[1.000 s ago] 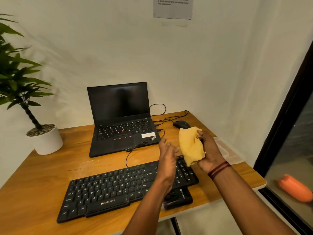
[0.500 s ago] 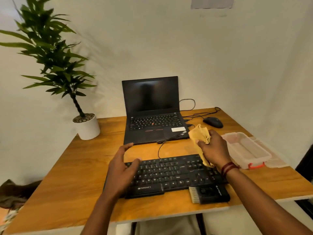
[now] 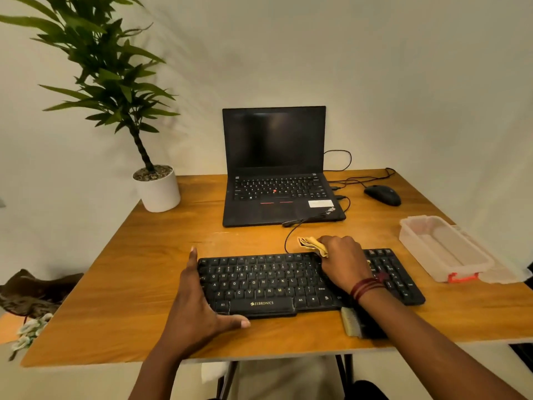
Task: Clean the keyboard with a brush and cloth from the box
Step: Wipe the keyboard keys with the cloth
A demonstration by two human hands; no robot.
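I am at the wiping step. My right hand (image 3: 343,264) is curled round the bunched yellow cloth (image 3: 313,245) and presses it down at the back edge of the keyboard (image 3: 288,281), right of the middle, where the main keys meet the number pad. My left hand (image 3: 199,307) holds nothing. Its fingers lie straight along the keyboard's left end and the thumb runs along its front edge, bracing it.

The keyboard sits near the front edge of the desk (image 3: 144,269), roughly central. The brush (image 3: 350,321) lies just in front of it, close to the desk's front edge and partly under my right forearm, so I judge the brushing is either done or set aside for now. The box (image 3: 444,249) stands open by the right edge.

Next I would draw the cloth across the key rows with even pressure. My left hand has to stay firm so the keyboard does not slide, and the cloth must stay clear of the cable behind it.
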